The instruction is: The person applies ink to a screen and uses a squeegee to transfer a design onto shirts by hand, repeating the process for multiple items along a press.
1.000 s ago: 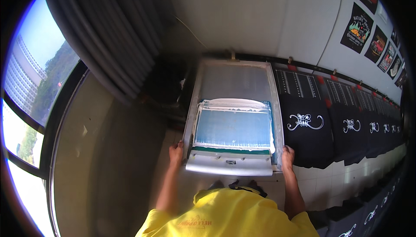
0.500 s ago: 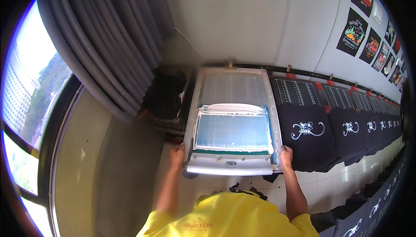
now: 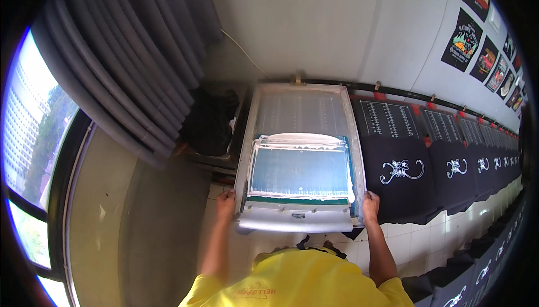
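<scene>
A large screen-printing frame (image 3: 356, 150) lies in front of me, its near end toward my body. White ink (image 3: 303, 138) forms a thick band across the far edge of its blue-green mesh area (image 3: 300, 166), with thinner smears along the sides. A wide pale squeegee (image 3: 296, 221) rests across the near end. My left hand (image 3: 226, 205) is closed on the frame's left side near the front corner. On the opposite side, my right hand (image 3: 370, 206) is closed around the right edge, level with the left. The fingertips of both hands are partly hidden.
Right of the frame, a row of black printed shirts (image 3: 401, 172) lies on boards along a wall rail (image 3: 418, 96). More black shirts (image 3: 483, 270) line the lower right. A dark cloth heap (image 3: 209, 119) and a grey curtain (image 3: 129, 54) are at left.
The view has shifted slightly, and the frame's near end and squeegee appear a little lower in it. Both hands keep their hold on the frame's sides.
</scene>
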`<state>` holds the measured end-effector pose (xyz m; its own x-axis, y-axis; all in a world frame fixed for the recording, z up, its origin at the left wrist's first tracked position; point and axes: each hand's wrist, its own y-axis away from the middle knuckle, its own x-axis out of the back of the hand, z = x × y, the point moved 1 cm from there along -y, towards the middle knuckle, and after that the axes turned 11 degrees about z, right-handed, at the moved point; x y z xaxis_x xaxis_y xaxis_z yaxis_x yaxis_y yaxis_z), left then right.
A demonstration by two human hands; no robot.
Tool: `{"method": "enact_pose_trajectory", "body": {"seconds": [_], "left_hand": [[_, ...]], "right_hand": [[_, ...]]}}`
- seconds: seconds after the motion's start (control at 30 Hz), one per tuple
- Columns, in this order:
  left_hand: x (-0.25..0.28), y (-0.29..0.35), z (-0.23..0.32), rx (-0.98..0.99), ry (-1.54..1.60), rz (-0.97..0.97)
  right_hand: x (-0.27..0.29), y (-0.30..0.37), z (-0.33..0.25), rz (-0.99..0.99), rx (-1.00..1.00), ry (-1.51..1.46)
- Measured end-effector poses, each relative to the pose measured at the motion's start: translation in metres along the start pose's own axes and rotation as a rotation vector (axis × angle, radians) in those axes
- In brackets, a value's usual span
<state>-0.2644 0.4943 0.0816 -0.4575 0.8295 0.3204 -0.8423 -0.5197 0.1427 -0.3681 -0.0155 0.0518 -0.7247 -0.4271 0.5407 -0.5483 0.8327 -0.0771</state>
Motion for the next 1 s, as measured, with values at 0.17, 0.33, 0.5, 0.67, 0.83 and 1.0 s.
{"method": "enact_pose_trajectory", "body": {"seconds": [0.17,0.33,0.5,0.67,0.83,1.0], "left_hand": [[-0.018,0.017,0.048,0.082,0.009,-0.032],[-0.073,-0.025,0.032,0.016,-0.039,-0.115],[-0.093,-0.041,0.012,-0.106,-0.151,-0.181],[-0.103,-0.072,-0.020,-0.216,-0.253,-0.141],[-0.100,-0.085,-0.071,-0.176,-0.318,-0.175],[-0.119,-0.105,-0.116,-0.397,-0.314,-0.128]], "right_hand": [[0.009,-0.028,-0.009,0.006,-0.030,0.000],[-0.031,-0.085,-0.007,-0.032,-0.021,-0.027],[-0.057,-0.090,0.005,0.019,0.093,0.095],[-0.084,-0.091,0.010,-0.024,0.105,0.156],[-0.117,-0.064,0.048,-0.030,0.104,0.191],[-0.154,-0.067,0.070,-0.036,0.186,0.246]]}}
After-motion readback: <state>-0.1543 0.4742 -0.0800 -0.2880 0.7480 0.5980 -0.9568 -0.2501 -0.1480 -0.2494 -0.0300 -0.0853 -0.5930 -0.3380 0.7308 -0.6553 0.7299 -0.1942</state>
